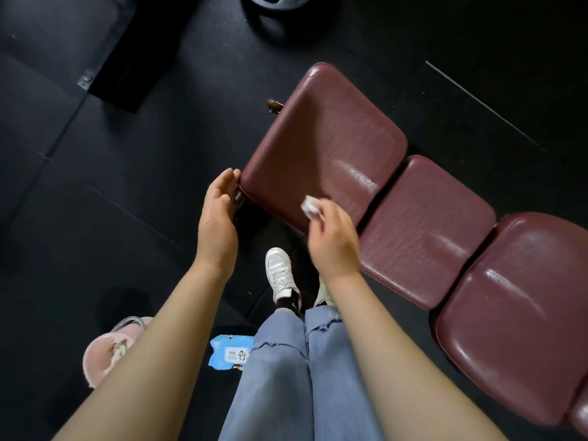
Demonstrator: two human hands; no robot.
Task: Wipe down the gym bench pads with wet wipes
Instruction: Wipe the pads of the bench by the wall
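- A pink slipper (108, 351) is seen on the dark floor (95, 202) at the lower left, and a blue pack of wet wipes (229, 351) lies on the floor just beside the jeans (286, 377) of the person.
- The left hand (219, 214) is held with fingers straight and relaxed, nothing gripped; its fingertips touch the near left corner of the end pad (321, 144).
- A crumpled wet wipe (310, 206) is pinched in the right hand (331, 240) at the near edge of that same pad; whether it is pressed on the surface or just above cannot be told.
- The bench is made up of maroon pads set in a row: the end pad, a middle pad (426, 230) and a near pad (515, 313). The row's long axis runs from upper left, ahead of the hands, to lower right, beside the right arm.
- Wet sheen is visible on patches of all three pads.
- The right hand is judged the nearer to the unwiped far half of the end pad, which lies forward and slightly left of it; the next stroke would likely be carried away from the body along that pad, with the left hand steadying the corner.
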